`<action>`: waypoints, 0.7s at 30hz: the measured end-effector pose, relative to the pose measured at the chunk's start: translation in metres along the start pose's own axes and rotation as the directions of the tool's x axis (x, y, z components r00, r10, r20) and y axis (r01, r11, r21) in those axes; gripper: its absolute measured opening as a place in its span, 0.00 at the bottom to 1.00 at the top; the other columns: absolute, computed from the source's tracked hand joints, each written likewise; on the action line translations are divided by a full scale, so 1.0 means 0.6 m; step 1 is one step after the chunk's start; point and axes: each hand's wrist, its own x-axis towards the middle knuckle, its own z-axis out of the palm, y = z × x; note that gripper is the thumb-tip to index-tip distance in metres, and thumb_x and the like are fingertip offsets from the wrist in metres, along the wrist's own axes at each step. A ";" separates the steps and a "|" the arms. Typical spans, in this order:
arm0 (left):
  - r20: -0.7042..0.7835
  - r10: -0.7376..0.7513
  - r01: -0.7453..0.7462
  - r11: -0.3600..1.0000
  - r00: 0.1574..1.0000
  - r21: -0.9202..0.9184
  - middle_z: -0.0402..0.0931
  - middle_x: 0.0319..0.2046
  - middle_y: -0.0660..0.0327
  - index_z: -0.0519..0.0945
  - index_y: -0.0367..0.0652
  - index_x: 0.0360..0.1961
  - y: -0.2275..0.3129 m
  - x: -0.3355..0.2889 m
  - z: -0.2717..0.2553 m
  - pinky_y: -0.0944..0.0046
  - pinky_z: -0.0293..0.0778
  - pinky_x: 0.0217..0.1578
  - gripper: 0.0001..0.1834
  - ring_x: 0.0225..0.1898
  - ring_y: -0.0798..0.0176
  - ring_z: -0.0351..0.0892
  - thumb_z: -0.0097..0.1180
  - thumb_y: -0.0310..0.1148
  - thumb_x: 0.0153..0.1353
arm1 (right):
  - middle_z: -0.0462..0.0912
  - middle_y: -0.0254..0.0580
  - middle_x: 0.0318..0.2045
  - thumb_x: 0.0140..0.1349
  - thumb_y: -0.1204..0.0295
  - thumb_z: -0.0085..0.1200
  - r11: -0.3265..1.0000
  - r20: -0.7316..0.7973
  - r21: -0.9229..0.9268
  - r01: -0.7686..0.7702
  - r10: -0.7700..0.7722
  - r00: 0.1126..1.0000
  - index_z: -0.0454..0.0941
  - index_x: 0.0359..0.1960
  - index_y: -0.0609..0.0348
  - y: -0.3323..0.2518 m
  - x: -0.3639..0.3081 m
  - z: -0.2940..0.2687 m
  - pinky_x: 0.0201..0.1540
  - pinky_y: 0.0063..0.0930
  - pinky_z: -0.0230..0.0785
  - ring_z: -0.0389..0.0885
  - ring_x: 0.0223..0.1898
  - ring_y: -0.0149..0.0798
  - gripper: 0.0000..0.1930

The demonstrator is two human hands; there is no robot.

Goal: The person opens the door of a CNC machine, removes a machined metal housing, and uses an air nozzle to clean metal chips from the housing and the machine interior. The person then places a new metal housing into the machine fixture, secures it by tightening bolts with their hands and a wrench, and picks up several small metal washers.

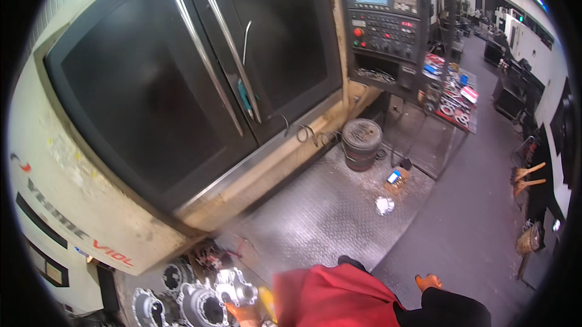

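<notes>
My left hand (242, 313), in an orange glove, is low in the view at the near edge of a silvery cast-metal housing (237, 289). The fingers appear closed on its rim, though part of the hand is cut off below. More cast housings with round openings stand beside it, among them a larger housing (203, 304) to the left and a darker-bored housing (177, 275) behind. Out to the right, over the grey floor, hangs my right hand (428, 283), also in an orange glove. Its fingers are slightly apart and hold nothing. Red clothing covers my front.
A large machine with dark double doors (139, 84) fills the left. Its control panel (382, 14) is at the upper right, above a tool-laden table (473, 117). A lidded bucket (362, 145) and small blue-and-white box (394, 176) rest on the tread-plate platform (303, 205).
</notes>
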 end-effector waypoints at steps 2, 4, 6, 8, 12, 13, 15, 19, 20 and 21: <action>-0.097 0.020 -0.015 0.999 0.995 0.049 0.76 0.57 0.64 0.72 0.55 0.63 0.021 0.017 0.048 0.51 0.73 0.52 0.31 0.54 0.56 0.75 0.49 0.58 0.63 | 0.72 0.55 0.63 0.56 0.42 0.53 0.995 -0.085 -0.031 0.099 -0.101 0.991 0.66 0.68 0.53 -0.146 0.017 -0.132 0.68 0.47 0.58 0.67 0.67 0.54 0.42; -0.168 0.050 -0.034 0.995 0.984 0.095 0.74 0.58 0.62 0.70 0.55 0.64 0.045 0.033 0.096 0.50 0.71 0.54 0.31 0.56 0.55 0.73 0.48 0.58 0.64 | 0.72 0.56 0.63 0.55 0.38 0.51 0.978 -0.082 -0.023 0.209 -0.210 0.974 0.58 0.72 0.50 -0.319 0.057 -0.224 0.69 0.46 0.56 0.67 0.67 0.54 0.46; -0.239 0.107 -0.075 0.988 0.965 0.138 0.72 0.60 0.61 0.69 0.55 0.65 0.091 0.048 0.123 0.48 0.69 0.57 0.31 0.57 0.53 0.72 0.46 0.58 0.65 | 0.73 0.53 0.63 0.55 0.38 0.52 0.915 -0.182 -0.026 0.402 -0.399 0.899 0.60 0.71 0.51 -0.505 0.083 -0.288 0.69 0.45 0.55 0.66 0.67 0.52 0.45; -0.268 0.125 -0.085 0.984 0.955 0.154 0.70 0.61 0.59 0.67 0.55 0.66 0.121 0.089 0.162 0.46 0.67 0.59 0.32 0.59 0.51 0.70 0.44 0.58 0.66 | 0.76 0.60 0.58 0.55 0.40 0.53 0.776 -0.358 0.060 0.628 -0.571 0.739 0.66 0.66 0.59 -0.678 0.043 -0.390 0.64 0.46 0.64 0.73 0.61 0.57 0.43; -0.305 0.162 -0.114 0.979 0.939 0.171 0.67 0.64 0.56 0.64 0.55 0.68 0.169 0.169 0.180 0.43 0.64 0.63 0.32 0.62 0.48 0.67 0.41 0.57 0.68 | 0.74 0.62 0.58 0.57 0.47 0.57 0.426 -0.672 0.019 0.904 -0.664 0.327 0.69 0.62 0.68 -0.990 -0.074 -0.514 0.65 0.47 0.61 0.70 0.62 0.58 0.39; -0.296 0.164 -0.117 0.979 0.941 0.169 0.66 0.65 0.56 0.64 0.55 0.69 0.174 0.194 0.179 0.42 0.63 0.64 0.32 0.63 0.47 0.66 0.40 0.57 0.69 | 0.75 0.61 0.57 0.57 0.48 0.58 0.341 -0.692 0.010 0.940 -0.677 0.253 0.68 0.61 0.68 -1.056 -0.099 -0.540 0.65 0.47 0.60 0.70 0.62 0.58 0.39; -0.270 0.172 -0.134 0.979 0.947 0.153 0.64 0.67 0.54 0.62 0.55 0.70 0.177 0.256 0.177 0.40 0.61 0.67 0.32 0.65 0.46 0.64 0.39 0.57 0.70 | 0.75 0.59 0.58 0.57 0.49 0.60 0.245 -0.786 -0.107 0.964 -0.615 0.069 0.68 0.62 0.67 -1.182 -0.168 -0.573 0.65 0.48 0.60 0.70 0.61 0.58 0.39; -0.272 0.093 -0.053 0.987 0.958 0.150 0.65 0.66 0.54 0.63 0.55 0.70 0.177 0.397 0.225 0.40 0.62 0.66 0.32 0.64 0.46 0.65 0.40 0.57 0.69 | 0.74 0.60 0.57 0.57 0.53 0.63 0.018 -0.869 -0.212 0.977 -0.461 -0.180 0.65 0.65 0.64 -1.368 -0.356 -0.604 0.64 0.48 0.62 0.70 0.61 0.59 0.39; -0.252 0.072 -0.034 0.988 0.965 0.152 0.65 0.66 0.54 0.63 0.54 0.70 0.182 0.442 0.244 0.40 0.62 0.65 0.32 0.64 0.46 0.65 0.40 0.57 0.69 | 0.74 0.62 0.56 0.56 0.55 0.63 -0.042 -0.888 -0.206 0.978 -0.412 -0.205 0.65 0.64 0.66 -1.413 -0.390 -0.605 0.63 0.48 0.63 0.71 0.59 0.60 0.39; -0.243 0.058 -0.021 0.988 0.968 0.150 0.65 0.66 0.54 0.63 0.54 0.69 0.190 0.484 0.250 0.41 0.62 0.65 0.32 0.64 0.47 0.65 0.40 0.57 0.69 | 0.75 0.63 0.54 0.55 0.58 0.64 -0.127 -0.909 -0.147 0.981 -0.373 -0.184 0.66 0.62 0.68 -1.453 -0.432 -0.592 0.61 0.48 0.65 0.73 0.57 0.61 0.37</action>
